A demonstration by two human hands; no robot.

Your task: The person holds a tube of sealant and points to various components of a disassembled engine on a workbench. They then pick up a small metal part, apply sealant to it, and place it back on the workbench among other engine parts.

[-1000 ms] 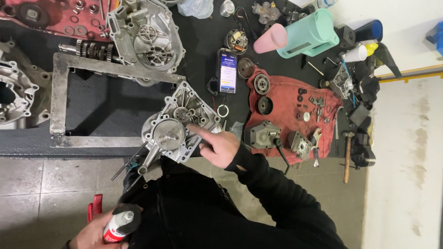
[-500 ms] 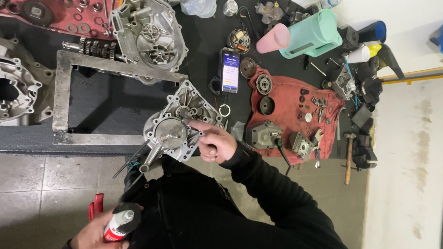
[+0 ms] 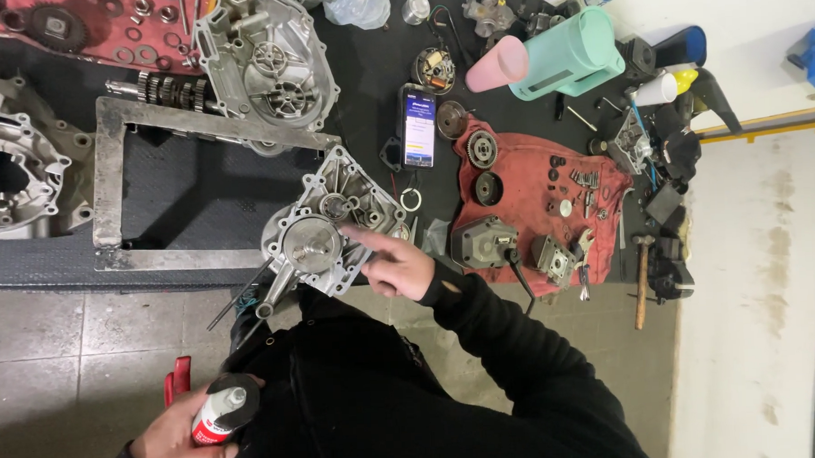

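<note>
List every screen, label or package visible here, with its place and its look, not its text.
Black smartphone: flat on the dark bench mat, left of the red cloth; lit screen, white with blue bands.
White spray can with red label: in the left hand, low in view.
Clear plastic bag: top edge, crumpled.

You get even, fairly bright overhead light, soft shadows, mild glare on the metal casing (image 3: 331,227), sharp focus, slight edge distortion.

Right hand (image 3: 398,267) points finger onto silver engine cover (image 3: 328,224); left hand (image 3: 182,437) grips spray can (image 3: 217,416) low beside body.
</note>
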